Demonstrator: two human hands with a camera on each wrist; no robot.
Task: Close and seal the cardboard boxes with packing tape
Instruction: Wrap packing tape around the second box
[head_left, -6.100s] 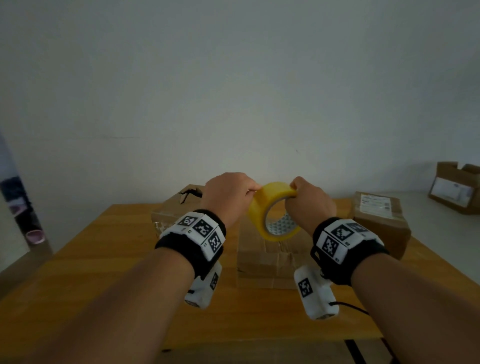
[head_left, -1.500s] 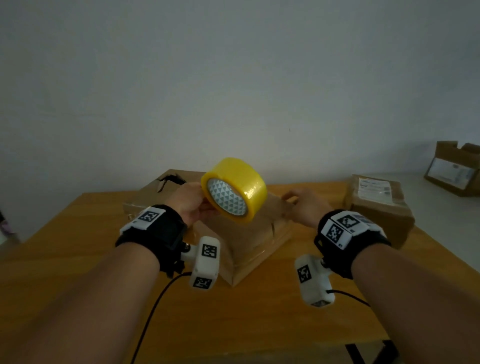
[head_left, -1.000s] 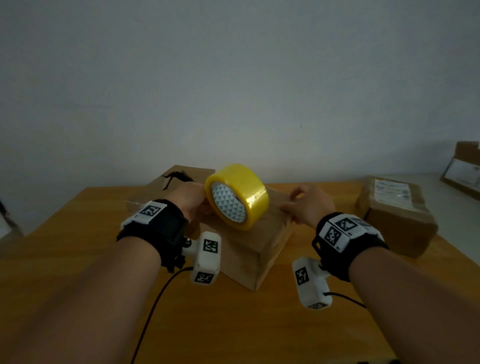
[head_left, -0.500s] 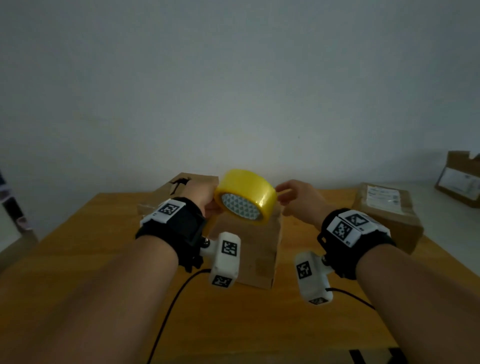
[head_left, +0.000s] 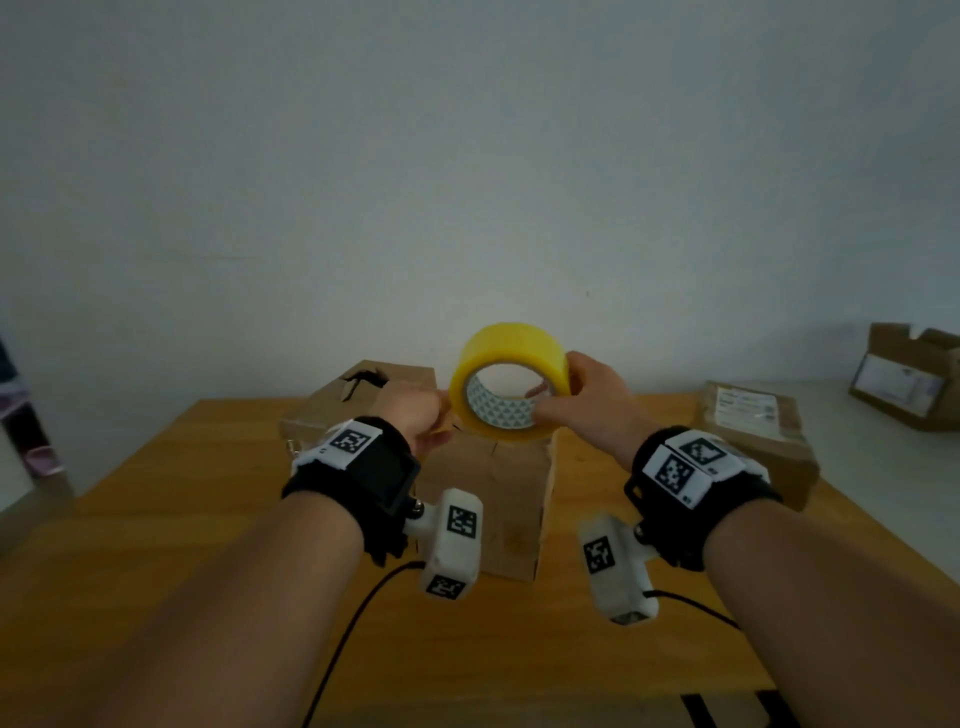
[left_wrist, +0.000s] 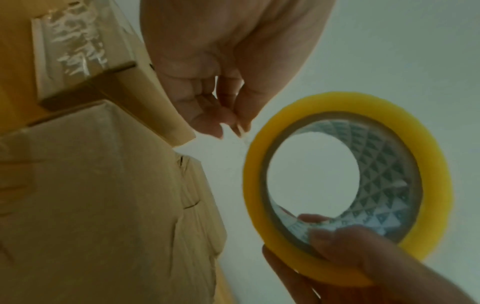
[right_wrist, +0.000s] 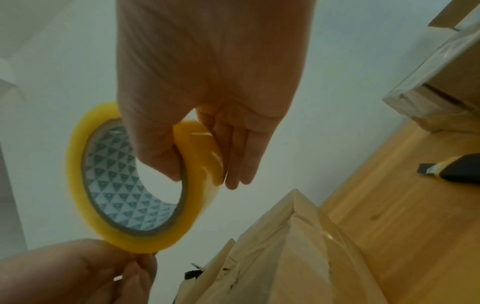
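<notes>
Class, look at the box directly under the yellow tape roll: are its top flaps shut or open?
Shut. The box shows its flaps folded flat, meeting at a seam, below the tape roll gripped by the right hand.

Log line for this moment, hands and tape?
right hand: grips tape roll | left hand: pinches tape end | box: unsealed
</notes>
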